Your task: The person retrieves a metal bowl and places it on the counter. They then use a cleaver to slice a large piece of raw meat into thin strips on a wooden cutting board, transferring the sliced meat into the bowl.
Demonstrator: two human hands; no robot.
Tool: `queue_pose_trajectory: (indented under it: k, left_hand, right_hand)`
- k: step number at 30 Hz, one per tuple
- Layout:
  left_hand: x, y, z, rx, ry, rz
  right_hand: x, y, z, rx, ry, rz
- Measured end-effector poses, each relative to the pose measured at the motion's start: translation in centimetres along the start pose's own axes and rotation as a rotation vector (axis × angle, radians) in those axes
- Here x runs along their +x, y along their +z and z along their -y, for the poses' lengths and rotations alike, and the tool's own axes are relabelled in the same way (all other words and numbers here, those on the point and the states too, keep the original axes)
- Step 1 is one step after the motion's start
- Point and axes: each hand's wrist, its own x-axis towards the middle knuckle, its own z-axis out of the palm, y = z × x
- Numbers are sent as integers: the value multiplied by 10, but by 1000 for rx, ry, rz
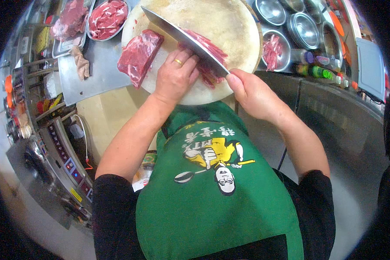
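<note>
My right hand (253, 94) grips the handle of a broad cleaver (187, 39), whose blade slants up and left across a round chopping board (230, 16). My left hand (175, 76), with a gold-coloured ring, rests with curled fingers on red meat right beside the blade; the fingertips are partly hidden. Thin cut meat strips (213, 44) lie beyond the blade, and more cut meat (211, 78) lies on the near side. A thick block of raw meat (138, 57) sits at the board's left edge, left of my left hand.
Left of the board are an oval dish of sliced meat (108, 19), a tray with meat (70, 21) and a crumpled tan cloth or glove (80, 63). To the right stand a metal bowl of meat strips (273, 48), stacked metal bowls (304, 31) and several bottles (320, 72).
</note>
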Motion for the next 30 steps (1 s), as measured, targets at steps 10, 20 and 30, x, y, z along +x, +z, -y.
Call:
queue_pose_trajectory:
  k: [10, 20, 30]
  left_hand:
    - [-5, 3, 4, 65, 6, -2]
    - [-5, 4, 6, 57, 54, -50]
    - [-7, 5, 7, 94, 62, -8]
  right_hand:
    - [-52, -1, -28, -79, 138, 55]
    - [-88, -3, -54, 77, 160, -8]
    - [-90, 3, -44, -54, 139, -25]
